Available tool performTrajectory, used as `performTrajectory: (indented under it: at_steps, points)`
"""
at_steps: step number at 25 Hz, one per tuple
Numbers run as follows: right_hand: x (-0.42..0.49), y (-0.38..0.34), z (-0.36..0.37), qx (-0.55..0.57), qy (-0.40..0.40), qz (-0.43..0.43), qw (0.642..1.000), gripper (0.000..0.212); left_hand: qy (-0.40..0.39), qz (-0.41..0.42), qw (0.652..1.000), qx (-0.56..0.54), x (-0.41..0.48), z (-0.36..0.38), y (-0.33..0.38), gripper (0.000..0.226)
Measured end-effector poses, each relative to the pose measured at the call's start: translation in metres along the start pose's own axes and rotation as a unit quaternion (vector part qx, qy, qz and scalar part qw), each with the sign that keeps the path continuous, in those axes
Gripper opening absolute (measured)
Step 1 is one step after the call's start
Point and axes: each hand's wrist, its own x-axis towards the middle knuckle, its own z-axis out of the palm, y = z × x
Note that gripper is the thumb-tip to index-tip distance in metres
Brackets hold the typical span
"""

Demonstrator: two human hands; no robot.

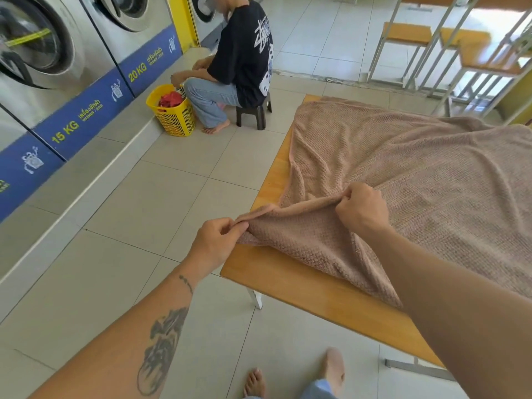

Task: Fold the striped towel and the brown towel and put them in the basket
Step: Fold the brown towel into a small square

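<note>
A brown waffle-weave towel [417, 174] lies spread over most of the light wooden bench [302, 286], rumpled, reaching to the far left corner and leaving bare wood along the near edge and the near left corner. The left hand [218, 237] pinches the towel's corner between thumb and curled fingers just past the bench's left edge, and the right hand [361, 208] is closed round the same hem further in, over the bench. Between them the hem is lifted off the wood and drawn fairly straight, a hold that looks meant to carry this end across the rest for a first fold. No fold is made yet, and the striped towel is not in view. On the floor well beyond the bench's left edge stands a yellow plastic laundry basket [172, 116] with red cloth in it, possibly the one meant for the towels, though a seated person in a dark printed T-shirt [244, 53] is busy at it. The steel washing machines [43, 47] carry blue bands reading "15 KG" and "20 KG", with smaller script too fine to read.
</note>
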Motion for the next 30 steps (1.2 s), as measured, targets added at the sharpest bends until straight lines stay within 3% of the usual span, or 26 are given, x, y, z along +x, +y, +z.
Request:
performTrajectory:
  at_steps: [4,6,8,12,16,18,20,24,27,30]
  points:
    - [0.006,0.006,-0.001,-0.007,-0.001,0.039,0.999,0.011,-0.028,-0.008,0.998,-0.064,-0.002,0.013,0.011,0.051]
    - [0.008,0.013,-0.002,0.005,0.038,0.067,0.997,0.011,-0.056,-0.009,0.998,0.003,-0.002,0.017,0.012,0.05]
    - [0.012,0.018,-0.005,0.016,0.027,0.076,0.997,0.013,-0.083,-0.013,0.992,0.094,-0.001,0.019,0.011,0.048]
    - [-0.004,0.015,-0.006,0.08,-0.065,0.032,0.994,0.047,-0.057,-0.036,0.982,0.178,0.001,0.014,0.002,0.036]
    - [-0.049,0.018,0.017,-0.026,0.005,-0.12,0.992,0.037,-0.025,-0.037,0.985,0.169,-0.004,0.008,-0.01,0.023]
    - [-0.066,0.021,0.028,-0.052,0.01,-0.107,0.993,0.049,-0.053,-0.019,0.99,0.126,-0.007,0.012,-0.007,0.016]
    - [-0.073,0.022,0.032,-0.026,0.016,-0.058,0.998,0.055,-0.078,0.009,0.985,0.152,-0.01,0.018,-0.002,0.022]
    - [-0.059,0.022,0.02,-0.051,0.016,-0.026,0.998,0.027,-0.062,0.035,0.976,0.207,-0.011,0.02,-0.008,0.017]
    - [-0.029,0.006,0.006,-0.022,0.048,-0.066,0.996,0.025,-0.022,0.037,0.976,0.215,-0.01,0.015,-0.005,0.018]
    - [0.009,-0.019,0.01,0.015,-0.009,-0.082,0.996,0.019,-0.005,0.049,0.97,0.237,-0.007,0.017,-0.002,0.02]
